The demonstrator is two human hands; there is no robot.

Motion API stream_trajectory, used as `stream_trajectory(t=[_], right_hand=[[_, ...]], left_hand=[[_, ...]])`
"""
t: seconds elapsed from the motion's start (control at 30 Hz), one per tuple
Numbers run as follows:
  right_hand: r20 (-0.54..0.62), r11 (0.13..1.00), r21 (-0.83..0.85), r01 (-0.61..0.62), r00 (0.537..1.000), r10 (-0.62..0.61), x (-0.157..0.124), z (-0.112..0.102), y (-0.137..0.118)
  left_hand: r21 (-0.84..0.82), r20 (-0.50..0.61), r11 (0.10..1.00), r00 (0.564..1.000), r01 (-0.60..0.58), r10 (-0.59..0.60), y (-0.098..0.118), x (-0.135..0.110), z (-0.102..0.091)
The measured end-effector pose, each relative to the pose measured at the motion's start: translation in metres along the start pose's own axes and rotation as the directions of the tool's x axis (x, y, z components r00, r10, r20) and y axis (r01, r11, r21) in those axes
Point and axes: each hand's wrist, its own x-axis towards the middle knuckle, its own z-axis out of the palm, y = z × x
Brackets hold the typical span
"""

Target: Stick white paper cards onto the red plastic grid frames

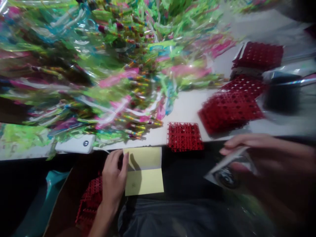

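My left hand (114,176) holds a creased yellow paper card (149,182) by its left edge, the thumb lying over it. The card is unfolded over my dark lap, with a small dark mark on its lower half. At the right, my right hand (261,161) is closed on a small clear packet (228,172) with a pale edge and a dark round shape inside; blur hides what that is. Between the hands, a red plastic grid (185,136) rests at the table's front edge.
Stacked red grids (232,108) and a dark clear-wrapped item (281,93) are at the right. A large heap of colourful plastic-wrapped sticks (133,75) covers the table's left and back. A white power bank (74,144) lies at the front edge. More red grids (92,191) sit below left.
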Motion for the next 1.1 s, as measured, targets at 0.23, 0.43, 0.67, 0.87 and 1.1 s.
stream_trajectory(t=[0.23,0.43,0.67,0.87,1.1], right_hand=[[0.346,0.970,0.047,0.239,0.907,-0.240,-0.007,0.027,-0.007],[0.368,0.957,0.078,0.278,0.885,-0.287,-0.013,0.032,-0.020],[-0.037,0.996,-0.047,0.073,0.997,-0.075,-0.015,0.036,-0.010],[-0.034,0.876,0.199,-0.440,0.890,0.455,-0.016,0.044,-0.003],[-0.027,0.884,0.221,-0.412,0.903,0.428,-0.019,0.042,-0.001]], left_hand=[[-0.131,0.126,0.922,0.916,-0.364,0.380,0.073,-0.048,0.008],[-0.423,0.237,0.897,0.939,-0.131,0.249,0.107,-0.053,0.027],[-0.446,0.056,0.895,0.997,-0.027,0.058,0.108,-0.049,0.037],[-0.500,0.062,0.865,0.998,0.043,-0.014,0.102,-0.034,0.041],[-0.387,0.096,0.922,0.995,0.025,0.013,0.093,-0.023,0.052]])
